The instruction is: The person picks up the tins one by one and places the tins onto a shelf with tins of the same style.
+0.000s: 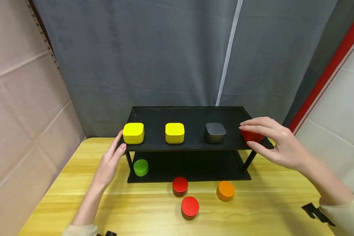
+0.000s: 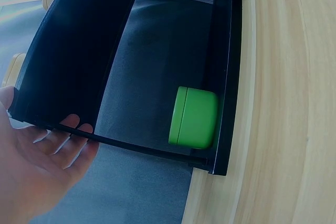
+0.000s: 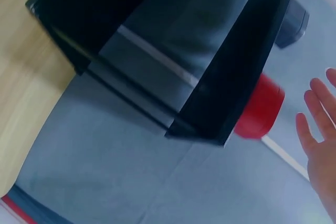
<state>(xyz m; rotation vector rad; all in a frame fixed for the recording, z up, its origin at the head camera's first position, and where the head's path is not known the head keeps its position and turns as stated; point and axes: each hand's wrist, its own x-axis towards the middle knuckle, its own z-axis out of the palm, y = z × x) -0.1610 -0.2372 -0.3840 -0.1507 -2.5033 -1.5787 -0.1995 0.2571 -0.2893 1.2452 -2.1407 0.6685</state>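
Note:
A black two-tier rack [image 1: 188, 114] stands on the table. My left hand [image 1: 107, 165] grips the left end of its upper shelf; in the left wrist view, the fingers [image 2: 79, 135] curl under the shelf edge. Close to that hand are a yellow square tin [image 1: 133, 133] on top and a green tin [image 2: 194, 118] on the lower tier. At the rack's right end, my right hand [image 1: 278, 142] hovers by a red tin [image 1: 251, 136], partly covering it in the head view. The right wrist view shows that hand's fingers [image 3: 317, 106] spread, apart from the red tin [image 3: 261, 107].
Along the upper shelf stand another yellow tin [image 1: 174, 133] and a dark grey tin [image 1: 215, 133]. On the wooden table [image 1: 147, 209] before the rack lie two red round tins [image 1: 190, 207] and an orange one [image 1: 225, 190]. A grey curtain [image 1: 165, 59] hangs behind.

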